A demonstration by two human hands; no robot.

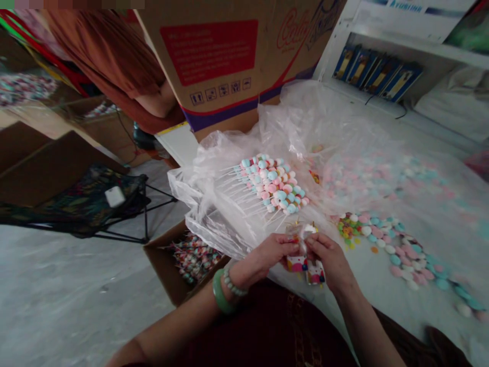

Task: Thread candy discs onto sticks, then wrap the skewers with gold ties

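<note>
My left hand (pixel 273 255) and my right hand (pixel 330 257) meet at the table's near edge, both pinched on a small clear wrapper with a printed pouch (pixel 309 267) under it. A green bangle and a bead bracelet circle my left wrist. Just beyond my hands lies a bundle of stick candies (pixel 273 183) with pink, blue and white heads, resting on a crumpled clear plastic bag (pixel 237 204). Loose pastel candies (pixel 401 250) are spread over the white table (pixel 439 214) to the right of my right hand.
A big printed cardboard box (pixel 229 61) stands at the back. An open carton of wrapped candy sticks (pixel 191 260) sits on the floor to the left. A dark folding stool (pixel 87 204) stands further left. A person in an orange sleeve (pixel 114 56) is behind the box.
</note>
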